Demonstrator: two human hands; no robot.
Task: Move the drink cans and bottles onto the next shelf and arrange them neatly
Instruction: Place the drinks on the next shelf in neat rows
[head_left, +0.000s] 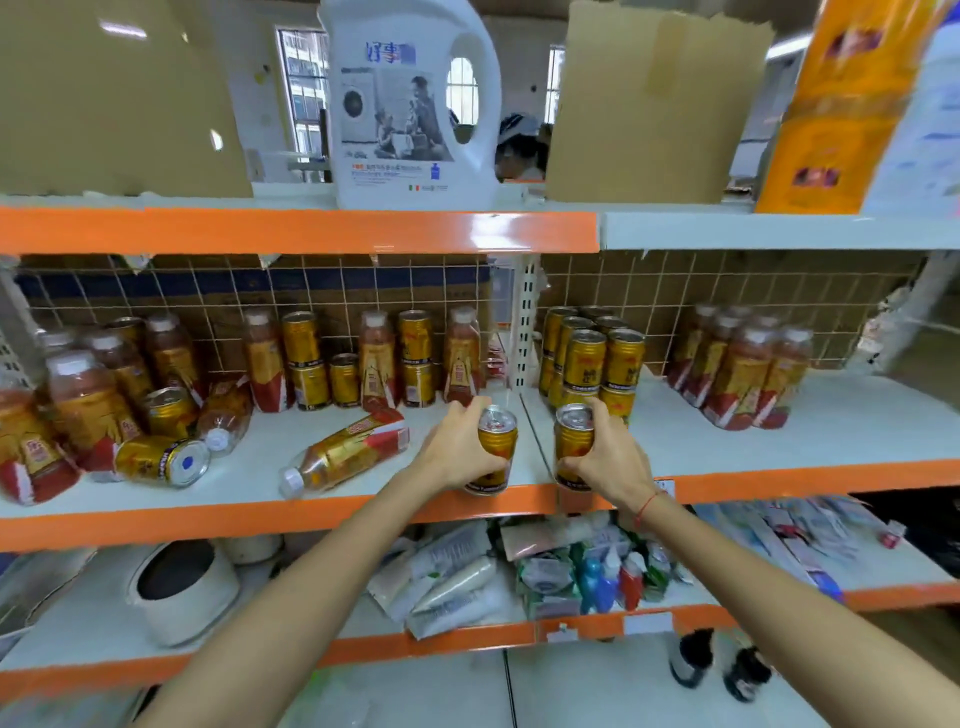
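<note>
gold cans: my left hand grasps one, right hand another, at the white shelf's orange-edged front; wire-grid backing behind.

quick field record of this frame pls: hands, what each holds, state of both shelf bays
left hand: grips an upright gold metal drink can at the front of the left bay
right hand: grips a second upright gold drink can at the front of the right bay
left bay: red-and-gold plastic drink bottles and gold cans, mixed; one bottle lying on its side, one can lying on its side
right bay: stacked block of gold cans, upright group of bottles
shelf edge: orange strip
</note>
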